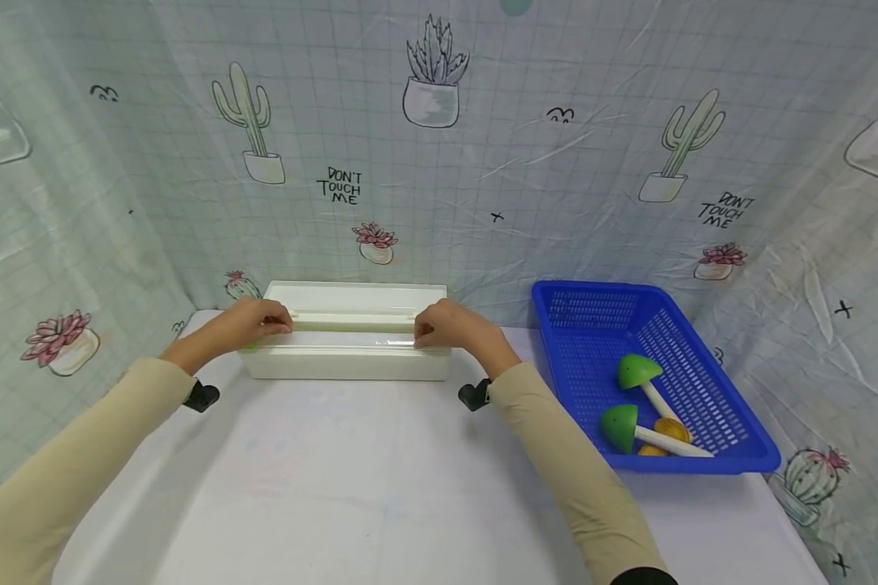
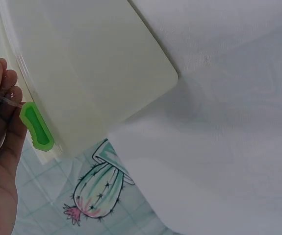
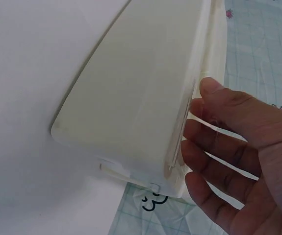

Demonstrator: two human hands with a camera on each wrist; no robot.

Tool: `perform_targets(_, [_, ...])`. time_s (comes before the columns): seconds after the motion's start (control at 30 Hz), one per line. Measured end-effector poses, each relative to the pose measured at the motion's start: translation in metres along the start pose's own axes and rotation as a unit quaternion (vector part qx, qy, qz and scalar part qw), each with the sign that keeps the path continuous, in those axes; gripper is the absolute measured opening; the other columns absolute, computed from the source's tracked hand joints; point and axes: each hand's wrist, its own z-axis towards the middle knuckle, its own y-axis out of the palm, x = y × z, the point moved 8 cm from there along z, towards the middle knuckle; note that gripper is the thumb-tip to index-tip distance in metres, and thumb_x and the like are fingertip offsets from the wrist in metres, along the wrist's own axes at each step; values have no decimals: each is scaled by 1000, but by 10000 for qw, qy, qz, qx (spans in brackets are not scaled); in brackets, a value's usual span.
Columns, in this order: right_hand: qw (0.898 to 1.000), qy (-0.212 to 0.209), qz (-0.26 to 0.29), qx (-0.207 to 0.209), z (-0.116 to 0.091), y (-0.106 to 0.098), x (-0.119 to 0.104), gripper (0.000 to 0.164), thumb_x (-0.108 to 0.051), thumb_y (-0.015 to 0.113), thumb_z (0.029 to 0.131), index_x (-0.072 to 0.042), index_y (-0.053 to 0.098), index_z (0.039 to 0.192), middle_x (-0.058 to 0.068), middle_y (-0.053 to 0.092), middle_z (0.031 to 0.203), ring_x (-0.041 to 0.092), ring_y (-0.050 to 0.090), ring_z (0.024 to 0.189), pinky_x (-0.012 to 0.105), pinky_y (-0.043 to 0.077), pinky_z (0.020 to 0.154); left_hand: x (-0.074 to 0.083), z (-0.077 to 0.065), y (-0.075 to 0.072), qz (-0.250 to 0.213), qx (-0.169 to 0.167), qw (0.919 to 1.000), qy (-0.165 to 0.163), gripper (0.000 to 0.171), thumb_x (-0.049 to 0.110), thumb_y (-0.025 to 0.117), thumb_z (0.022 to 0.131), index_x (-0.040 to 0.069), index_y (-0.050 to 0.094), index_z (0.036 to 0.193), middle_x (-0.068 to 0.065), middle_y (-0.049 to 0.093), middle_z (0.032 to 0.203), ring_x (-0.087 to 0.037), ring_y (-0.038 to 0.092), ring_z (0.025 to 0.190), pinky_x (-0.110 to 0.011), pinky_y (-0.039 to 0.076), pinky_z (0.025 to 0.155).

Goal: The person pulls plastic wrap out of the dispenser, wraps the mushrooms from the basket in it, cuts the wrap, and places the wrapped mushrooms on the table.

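Observation:
A long white cling film dispenser (image 1: 349, 363) lies across the far part of the table with its lid (image 1: 354, 294) raised at the back. Clear cling film (image 1: 351, 338) spans the opening between the two hands. At the dispenser's left end, my left hand (image 1: 258, 318) pinches the film between thumb and fingertips, right beside a green slide cutter (image 2: 38, 128). My right hand (image 1: 449, 327) is at the right end, thumb and index finger pinching the film's edge; its other fingers (image 3: 219, 174) curve loosely along the dispenser's side.
To the right stands a blue plastic basket (image 1: 549, 357) holding two green-capped toy mushrooms (image 1: 638, 370) with white stems and some yellow pieces (image 1: 671, 429). A white cloth (image 1: 366, 479) covers the table. Behind hangs a curtain (image 1: 527, 162) printed with cacti.

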Motion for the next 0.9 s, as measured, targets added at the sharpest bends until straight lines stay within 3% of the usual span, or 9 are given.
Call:
perform_targets(0.17, [9996, -83, -201, 168, 3, -3, -4, 7, -16, 72, 96, -10, 75, 94, -1, 71, 88, 11, 58, 78, 24, 50, 76, 1, 0, -5, 27, 304, 9993, -199, 8, 7, 72, 93, 0, 75, 89, -8, 75, 88, -23, 67, 79, -40, 55, 70])
perform_targets(0.47, [9969, -91, -22, 777, 5, -15, 1, 5, -13, 77, 91, -9, 78, 89, 0, 75, 88, 11, 60, 76, 24, 51, 73, -6, 0, -10, -383, 655, 9956, -546, 4, 5, 75, 91, 3, 78, 89, -9, 75, 89, -21, 66, 78, -27, 52, 66])
perform_targets(0.73, [9945, -11, 352, 989, 10, -22, 11, 6, -12, 77, 91, -8, 79, 89, 2, 77, 89, 13, 65, 79, 24, 53, 75, -20, -5, -8, -889, 419, 9887, -1133, 15, 18, 72, 96, 7, 79, 103, -11, 75, 104, -25, 68, 93, -31, 57, 78])
perform_targets(0.9, [9929, 167, 722, 936, 12, -20, 20, 9, -15, 73, 94, -9, 80, 94, 2, 77, 94, 13, 64, 82, 25, 52, 76, -28, -9, -6, -1180, 216, 9842, -1299, 22, 24, 71, 97, 8, 77, 111, -11, 74, 111, -22, 66, 98, -24, 54, 79])
